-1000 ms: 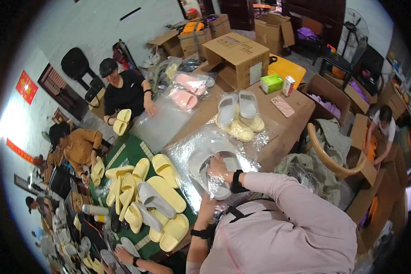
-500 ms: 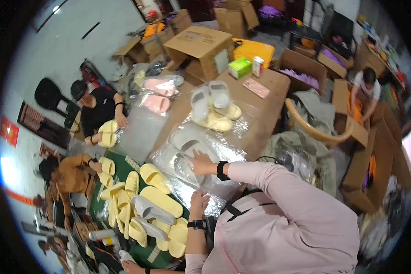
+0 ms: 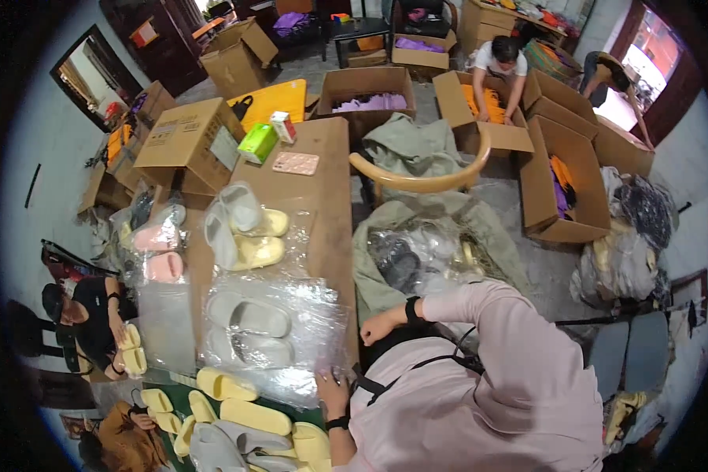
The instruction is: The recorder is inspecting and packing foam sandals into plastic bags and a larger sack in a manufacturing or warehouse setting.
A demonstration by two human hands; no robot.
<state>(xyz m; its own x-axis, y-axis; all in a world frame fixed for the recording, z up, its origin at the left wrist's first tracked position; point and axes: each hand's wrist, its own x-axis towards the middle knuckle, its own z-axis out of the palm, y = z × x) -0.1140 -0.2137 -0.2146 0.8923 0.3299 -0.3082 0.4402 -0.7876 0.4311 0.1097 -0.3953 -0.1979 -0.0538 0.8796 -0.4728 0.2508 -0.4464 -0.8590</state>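
Observation:
My left hand [image 3: 333, 393] rests at the near edge of a stack of clear plastic bags [image 3: 315, 315], fingers apart and holding nothing. On that stack lies a pair of grey slippers [image 3: 252, 315] inside clear plastic. My right hand [image 3: 380, 326] is close to my body at the table's right edge, off the slippers, its fingers curled in and nothing visible in them. Beyond the stack, grey slippers [image 3: 242, 206] lie against yellow slippers [image 3: 258, 252] on clear film. Several loose yellow slippers [image 3: 256, 415] and grey slippers [image 3: 216, 448] are heaped at the near left.
Right of the table, an open sack [image 3: 480, 236] holds plastic-wrapped slippers [image 3: 405, 259] beside a curved wooden chair rail [image 3: 425, 181]. A carton [image 3: 185, 145], green box [image 3: 258, 143] and phone [image 3: 296, 163] are on the far table. Co-workers are at the left and among cartons [image 3: 562, 181].
My right hand has left the wrapped grey slippers and moved right, off the table's edge. My left hand stays at the bags' near edge. The view has swung to the right.

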